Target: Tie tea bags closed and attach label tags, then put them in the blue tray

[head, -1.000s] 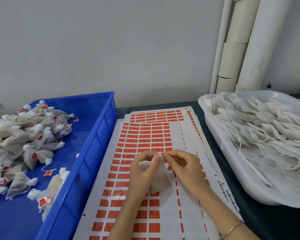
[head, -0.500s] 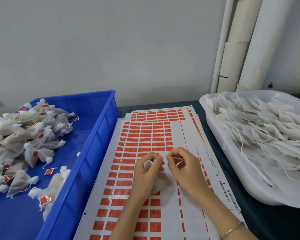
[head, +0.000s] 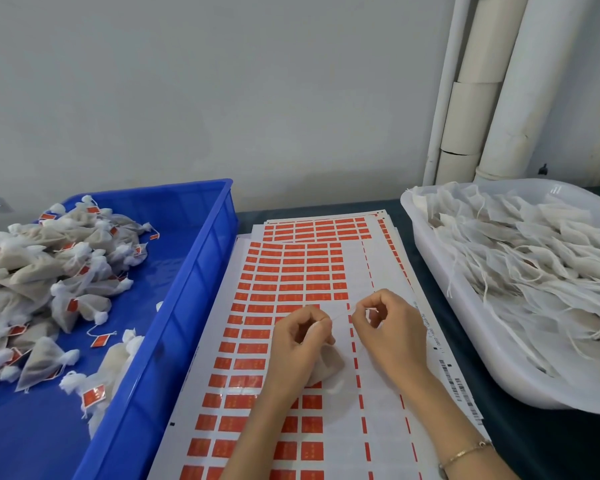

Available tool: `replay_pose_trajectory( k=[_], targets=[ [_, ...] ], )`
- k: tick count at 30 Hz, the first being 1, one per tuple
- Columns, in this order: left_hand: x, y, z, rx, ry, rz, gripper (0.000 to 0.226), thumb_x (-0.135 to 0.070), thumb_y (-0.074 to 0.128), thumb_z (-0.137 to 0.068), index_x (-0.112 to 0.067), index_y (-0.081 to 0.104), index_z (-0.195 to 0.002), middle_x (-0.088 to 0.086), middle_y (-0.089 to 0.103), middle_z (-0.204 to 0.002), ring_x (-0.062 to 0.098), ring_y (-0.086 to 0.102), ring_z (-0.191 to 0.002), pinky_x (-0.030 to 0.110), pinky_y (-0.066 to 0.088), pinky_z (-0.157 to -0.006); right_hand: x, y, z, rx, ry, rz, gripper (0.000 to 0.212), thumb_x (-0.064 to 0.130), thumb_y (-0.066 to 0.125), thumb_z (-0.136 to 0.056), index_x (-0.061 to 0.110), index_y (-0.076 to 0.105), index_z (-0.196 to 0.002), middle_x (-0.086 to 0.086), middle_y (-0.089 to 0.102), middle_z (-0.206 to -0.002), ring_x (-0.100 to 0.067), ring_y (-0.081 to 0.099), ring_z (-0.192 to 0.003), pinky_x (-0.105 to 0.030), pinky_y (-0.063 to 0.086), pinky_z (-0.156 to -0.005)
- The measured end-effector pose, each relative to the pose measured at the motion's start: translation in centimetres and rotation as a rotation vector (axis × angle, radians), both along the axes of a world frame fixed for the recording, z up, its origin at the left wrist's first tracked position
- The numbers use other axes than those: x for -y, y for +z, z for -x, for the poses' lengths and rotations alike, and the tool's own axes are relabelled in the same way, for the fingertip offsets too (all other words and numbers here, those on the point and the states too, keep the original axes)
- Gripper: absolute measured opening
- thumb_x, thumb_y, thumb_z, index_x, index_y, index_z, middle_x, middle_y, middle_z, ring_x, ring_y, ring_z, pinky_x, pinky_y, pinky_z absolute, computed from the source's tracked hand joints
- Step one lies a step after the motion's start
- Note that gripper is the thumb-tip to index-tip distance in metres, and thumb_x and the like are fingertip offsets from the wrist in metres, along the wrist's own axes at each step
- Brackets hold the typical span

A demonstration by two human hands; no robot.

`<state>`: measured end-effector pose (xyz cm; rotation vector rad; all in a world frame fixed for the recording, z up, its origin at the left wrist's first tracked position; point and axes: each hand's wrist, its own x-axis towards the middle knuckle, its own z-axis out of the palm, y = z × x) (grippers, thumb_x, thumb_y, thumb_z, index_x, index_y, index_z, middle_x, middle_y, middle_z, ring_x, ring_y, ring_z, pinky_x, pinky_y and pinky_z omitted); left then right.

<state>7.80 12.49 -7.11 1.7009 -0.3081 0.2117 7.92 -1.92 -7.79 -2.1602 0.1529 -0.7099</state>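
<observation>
My left hand (head: 300,336) grips the gathered neck of a white mesh tea bag (head: 328,370), whose body hangs below my palm over the label sheet. My right hand (head: 388,329) pinches the bag's thin white string (head: 340,315), which runs taut between the two hands. The blue tray (head: 194,292) on the left holds several tied tea bags with orange tags (head: 63,271). Sheets of orange label stickers (head: 291,282) lie flat under my hands.
A white plastic basin (head: 440,306) on the right is full of untied tea bags with loose strings (head: 520,258). White pipes (head: 482,91) run up the wall behind it. The dark table edge (head: 541,441) shows beside the basin.
My hands have drawn apart, the right moving right and pulling the string tight. The bag's neck is now bunched inside my left hand.
</observation>
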Motion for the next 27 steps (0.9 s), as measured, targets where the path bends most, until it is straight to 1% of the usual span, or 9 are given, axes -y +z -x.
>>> replay_pose_trajectory(
  k=[9,12,14,16,18,20,21,23,27],
  targets=[
    [-0.1,0.3,-0.1,-0.018,-0.063,-0.031,0.020,-0.028,0.052,-0.085,-0.016,0.062,-0.073,-0.005,0.066,-0.064,0.019,0.070,-0.073,0.020,0.054,-0.069,0.4,0.0,-0.1,-0.008,-0.051,0.024,0.023,0.027,0.072,-0.081,0.035,0.052,-0.073,0.024,0.053,-0.071,-0.005,0.056,-0.061,-0.011,0.039,-0.055],
    [-0.3,0.4,0.1,-0.090,-0.110,0.015,0.027,-0.037,0.053,-0.086,-0.014,0.065,-0.080,-0.006,0.066,-0.063,0.014,0.069,-0.067,0.016,0.052,-0.068,0.5,0.1,-0.3,-0.033,-0.017,-0.161,0.019,0.026,0.066,-0.087,0.035,0.051,-0.078,0.024,0.057,-0.075,-0.007,0.061,-0.067,-0.014,0.048,-0.059],
    [-0.6,0.2,0.2,-0.166,-0.112,0.038,0.021,-0.042,0.058,-0.089,-0.028,0.072,-0.083,-0.014,0.068,-0.071,0.001,0.066,-0.072,0.006,0.047,-0.067,0.4,0.4,-0.2,-0.020,0.023,-0.300,0.013,0.027,0.057,-0.093,0.033,0.051,-0.084,0.017,0.062,-0.070,-0.010,0.064,-0.064,-0.017,0.053,-0.059],
    [-1.2,0.1,0.4,-0.170,-0.145,-0.044,0.031,-0.027,0.056,-0.094,-0.052,0.069,-0.080,-0.033,0.064,-0.078,-0.014,0.058,-0.082,-0.001,0.041,-0.069,0.3,1.0,0.1,0.012,0.084,-0.426,0.008,0.028,0.050,-0.097,0.031,0.051,-0.090,0.012,0.067,-0.067,-0.010,0.066,-0.061,-0.013,0.051,-0.056],
    [-1.6,-0.1,0.5,-0.202,-0.176,-0.130,0.047,-0.014,0.055,-0.095,-0.061,0.051,-0.093,-0.041,0.048,-0.095,-0.012,0.051,-0.091,-0.005,0.036,-0.076,0.5,1.8,0.4,0.015,0.170,-0.600,0.008,0.028,0.046,-0.100,0.026,0.052,-0.096,0.008,0.071,-0.069,-0.014,0.068,-0.060,-0.013,0.051,-0.055],
    [-1.9,-0.2,0.6,-0.265,-0.165,-0.129,0.031,-0.023,0.051,-0.097,-0.053,0.044,-0.098,-0.038,0.039,-0.102,-0.017,0.046,-0.094,-0.008,0.034,-0.073,0.7,2.6,0.7,0.009,0.261,-0.771,0.013,0.027,0.045,-0.101,0.018,0.054,-0.102,0.001,0.074,-0.075,-0.020,0.071,-0.064,-0.017,0.053,-0.057],
    [-1.9,0.1,0.6,-0.311,-0.181,-0.125,0.019,-0.031,0.049,-0.097,-0.050,0.051,-0.094,-0.036,0.048,-0.098,-0.019,0.050,-0.090,-0.007,0.036,-0.069,0.9,2.8,0.7,0.008,0.287,-0.831,0.016,0.027,0.045,-0.100,0.015,0.054,-0.105,-0.001,0.075,-0.079,-0.022,0.072,-0.068,-0.018,0.054,-0.058],
    [-1.6,0.7,0.5,-0.342,-0.251,-0.132,0.022,-0.047,0.043,-0.093,-0.054,0.063,-0.086,-0.029,0.064,-0.085,-0.017,0.057,-0.083,-0.004,0.040,-0.063,1.2,3.2,0.8,0.026,0.312,-0.932,0.021,0.027,0.045,-0.099,0.011,0.055,-0.109,-0.005,0.075,-0.086,-0.024,0.073,-0.076,-0.021,0.056,-0.063],
    [-1.2,1.4,0.7,-0.283,-0.284,-0.181,0.022,-0.062,0.041,-0.085,-0.060,0.063,-0.082,-0.031,0.065,-0.086,-0.010,0.061,-0.086,-0.004,0.039,-0.066,1.5,3.2,0.8,0.076,0.311,-1.069,0.025,0.028,0.048,-0.097,0.009,0.058,-0.110,-0.010,0.075,-0.090,-0.027,0.073,-0.083,-0.025,0.058,-0.069]
  ],
)
